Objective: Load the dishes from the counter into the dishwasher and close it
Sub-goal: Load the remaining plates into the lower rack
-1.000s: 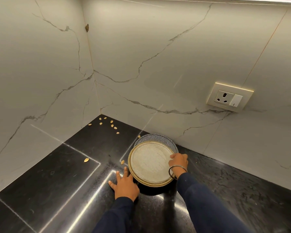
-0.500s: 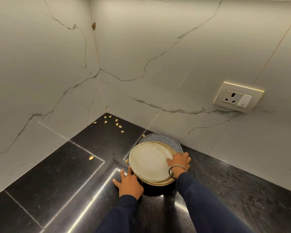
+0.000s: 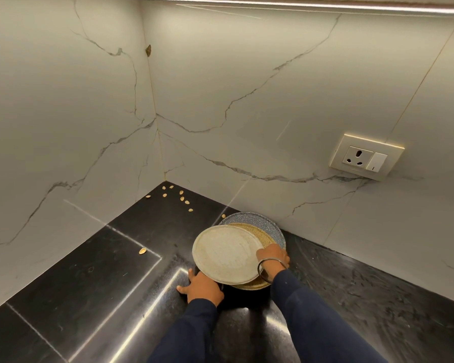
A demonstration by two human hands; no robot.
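Three plates are stacked on the black counter near the wall corner. The top one, a cream plate, is tilted and shifted left off the stack. My right hand grips its right edge, a metal bangle on the wrist. Beneath it lie a tan speckled plate and a blue-grey speckled plate. My left hand lies on the counter at the stack's near left, fingers partly under the cream plate's rim. The dishwasher is out of view.
Several pale seeds lie scattered in the corner of the counter, and one more seed lies farther left. Marble-look walls close the corner on two sides. A wall socket sits at the right.
My right hand has lifted and slid the cream plate to the left, uncovering the tan plate below. My left hand stays on the counter, now partly under the plate's rim.
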